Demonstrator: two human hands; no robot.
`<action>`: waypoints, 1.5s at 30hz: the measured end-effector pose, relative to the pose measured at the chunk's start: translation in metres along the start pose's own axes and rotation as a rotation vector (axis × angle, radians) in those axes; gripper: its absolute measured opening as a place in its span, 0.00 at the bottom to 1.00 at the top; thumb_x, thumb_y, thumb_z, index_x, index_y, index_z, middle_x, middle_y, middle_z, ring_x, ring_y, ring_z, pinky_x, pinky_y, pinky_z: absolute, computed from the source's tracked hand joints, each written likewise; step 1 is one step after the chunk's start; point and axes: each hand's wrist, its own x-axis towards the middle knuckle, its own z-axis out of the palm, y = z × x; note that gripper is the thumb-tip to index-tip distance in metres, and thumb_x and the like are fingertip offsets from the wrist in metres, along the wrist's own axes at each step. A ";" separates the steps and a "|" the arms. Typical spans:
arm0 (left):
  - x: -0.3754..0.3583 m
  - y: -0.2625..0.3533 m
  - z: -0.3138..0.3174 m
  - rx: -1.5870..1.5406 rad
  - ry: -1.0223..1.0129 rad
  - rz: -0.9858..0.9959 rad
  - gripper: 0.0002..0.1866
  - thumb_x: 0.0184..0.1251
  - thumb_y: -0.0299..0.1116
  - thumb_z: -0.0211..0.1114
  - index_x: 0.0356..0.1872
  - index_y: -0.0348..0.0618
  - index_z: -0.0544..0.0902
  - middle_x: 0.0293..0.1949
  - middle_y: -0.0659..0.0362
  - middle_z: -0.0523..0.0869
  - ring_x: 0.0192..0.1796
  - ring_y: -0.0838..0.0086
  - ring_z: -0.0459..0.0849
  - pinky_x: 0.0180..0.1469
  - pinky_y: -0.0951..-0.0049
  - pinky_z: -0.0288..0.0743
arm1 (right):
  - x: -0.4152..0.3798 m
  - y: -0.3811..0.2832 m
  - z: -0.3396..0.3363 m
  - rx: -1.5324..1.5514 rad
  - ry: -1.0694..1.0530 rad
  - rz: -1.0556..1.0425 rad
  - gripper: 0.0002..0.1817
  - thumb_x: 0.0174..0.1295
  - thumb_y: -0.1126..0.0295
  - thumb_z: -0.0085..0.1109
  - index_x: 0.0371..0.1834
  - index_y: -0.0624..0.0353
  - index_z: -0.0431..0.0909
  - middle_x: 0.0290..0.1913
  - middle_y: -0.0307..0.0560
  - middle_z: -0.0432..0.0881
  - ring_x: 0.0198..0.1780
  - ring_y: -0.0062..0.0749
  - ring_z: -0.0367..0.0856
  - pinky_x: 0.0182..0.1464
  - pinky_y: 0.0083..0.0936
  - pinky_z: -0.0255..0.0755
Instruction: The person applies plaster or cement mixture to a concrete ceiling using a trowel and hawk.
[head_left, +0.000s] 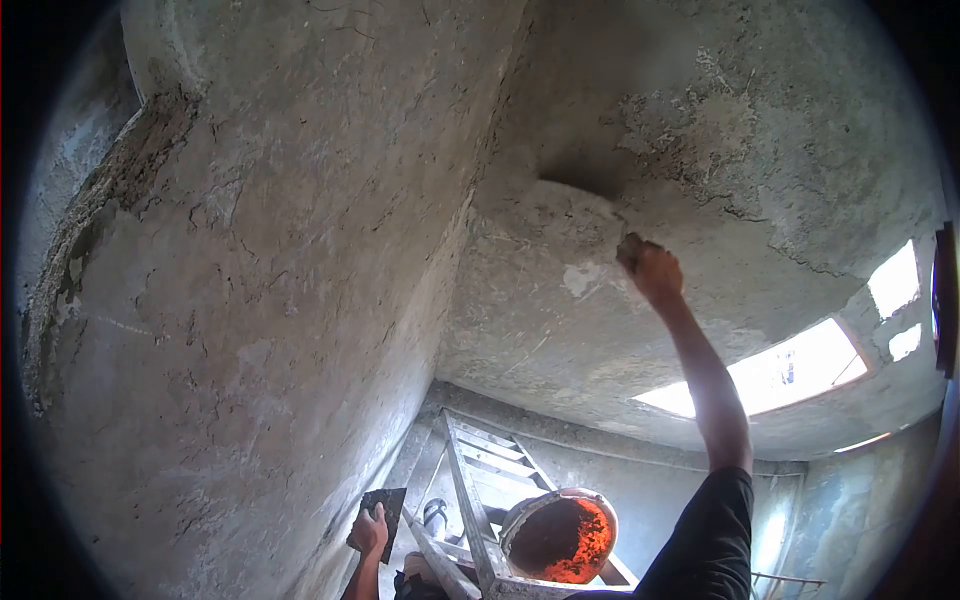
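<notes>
Stretched up to the rough grey wall (560, 330), my right hand (660, 274) is closed around the handle of a trowel (585, 198). The trowel's blade lies against or very near the plaster, blurred, with a dark shadow along its upper edge. Low on the left, my left hand (370, 530) grips a dark, flat rectangular plate (388, 515), thumb across its face. A bucket (507, 530) with an orange inside stands between my arms. Dark grey mix (545, 535) coats its bottom and one side.
A metal stepladder (470, 490) stands by the bucket, spattered with mortar. Another rough plastered wall (270, 300) rises close on the left, meeting the one ahead in a corner. A bright window opening (800, 370) lies to the right. A white and dark object (435, 518) sits behind the plate.
</notes>
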 end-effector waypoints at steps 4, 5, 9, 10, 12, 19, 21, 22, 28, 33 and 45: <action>0.002 -0.008 0.011 -0.055 0.121 0.081 0.31 0.64 0.57 0.51 0.40 0.34 0.82 0.38 0.39 0.83 0.43 0.46 0.82 0.47 0.54 0.74 | 0.015 -0.010 -0.080 0.019 0.205 0.075 0.16 0.61 0.54 0.55 0.47 0.49 0.75 0.30 0.58 0.82 0.32 0.54 0.82 0.33 0.46 0.75; -0.004 -0.005 0.005 -0.049 0.114 0.077 0.31 0.64 0.57 0.51 0.40 0.34 0.82 0.38 0.39 0.83 0.43 0.46 0.82 0.47 0.54 0.74 | 0.023 -0.004 -0.099 0.031 0.279 0.051 0.17 0.61 0.54 0.55 0.47 0.50 0.75 0.29 0.58 0.82 0.31 0.54 0.82 0.31 0.45 0.75; -0.011 0.006 -0.010 -0.048 0.036 0.074 0.30 0.65 0.55 0.50 0.37 0.31 0.81 0.37 0.39 0.83 0.42 0.47 0.82 0.45 0.54 0.73 | 0.041 0.001 -0.139 0.034 0.482 -0.022 0.21 0.62 0.51 0.55 0.51 0.52 0.75 0.26 0.55 0.82 0.29 0.48 0.83 0.30 0.43 0.76; -0.010 0.005 -0.008 -0.043 0.029 0.071 0.30 0.65 0.55 0.50 0.37 0.31 0.82 0.37 0.39 0.83 0.42 0.47 0.82 0.45 0.54 0.74 | 0.036 0.001 -0.141 0.042 0.417 -0.036 0.21 0.62 0.51 0.54 0.51 0.51 0.75 0.31 0.55 0.83 0.30 0.49 0.83 0.30 0.43 0.77; -0.007 0.001 0.001 -0.049 0.024 0.067 0.30 0.65 0.56 0.50 0.38 0.32 0.82 0.37 0.40 0.83 0.42 0.47 0.82 0.45 0.54 0.74 | 0.024 -0.001 -0.109 0.042 0.396 -0.069 0.20 0.62 0.51 0.54 0.51 0.50 0.75 0.33 0.55 0.83 0.31 0.51 0.83 0.31 0.43 0.77; -0.006 -0.002 0.001 -0.001 0.012 0.025 0.30 0.65 0.56 0.49 0.40 0.34 0.82 0.38 0.41 0.84 0.43 0.48 0.82 0.47 0.55 0.73 | -0.005 -0.023 0.027 -0.012 -0.023 -0.055 0.18 0.59 0.52 0.55 0.48 0.47 0.73 0.33 0.57 0.82 0.36 0.55 0.82 0.37 0.47 0.77; -0.004 -0.003 0.002 -0.033 0.084 0.024 0.31 0.63 0.58 0.51 0.40 0.34 0.82 0.37 0.39 0.83 0.43 0.47 0.83 0.47 0.53 0.75 | 0.003 -0.024 0.031 0.007 -0.039 -0.065 0.16 0.59 0.53 0.55 0.45 0.48 0.73 0.31 0.56 0.81 0.35 0.55 0.82 0.37 0.49 0.76; -0.001 -0.004 0.001 -0.031 0.028 0.001 0.32 0.63 0.59 0.51 0.40 0.34 0.82 0.38 0.39 0.83 0.44 0.47 0.82 0.47 0.53 0.74 | 0.006 -0.026 0.026 -0.020 -0.044 -0.066 0.16 0.59 0.53 0.55 0.45 0.49 0.73 0.31 0.57 0.81 0.36 0.55 0.82 0.37 0.49 0.76; -0.005 0.003 -0.007 -0.026 0.038 0.016 0.29 0.65 0.55 0.50 0.37 0.34 0.82 0.37 0.41 0.84 0.42 0.48 0.83 0.46 0.54 0.74 | 0.027 -0.033 -0.057 -0.057 0.034 0.090 0.20 0.61 0.51 0.54 0.51 0.48 0.75 0.36 0.59 0.83 0.37 0.55 0.83 0.39 0.47 0.77; -0.006 -0.002 -0.001 -0.032 0.014 0.038 0.29 0.65 0.56 0.50 0.37 0.33 0.82 0.37 0.40 0.84 0.42 0.47 0.82 0.46 0.54 0.73 | 0.047 -0.032 -0.137 0.101 0.388 0.069 0.23 0.61 0.50 0.54 0.53 0.54 0.75 0.33 0.60 0.82 0.36 0.52 0.83 0.37 0.47 0.76; -0.003 0.002 0.005 0.003 0.013 0.028 0.30 0.66 0.57 0.48 0.38 0.34 0.82 0.38 0.40 0.84 0.42 0.48 0.83 0.45 0.55 0.74 | -0.016 -0.051 0.054 -0.026 0.020 -0.093 0.21 0.59 0.52 0.56 0.53 0.47 0.71 0.36 0.52 0.80 0.33 0.51 0.83 0.35 0.44 0.78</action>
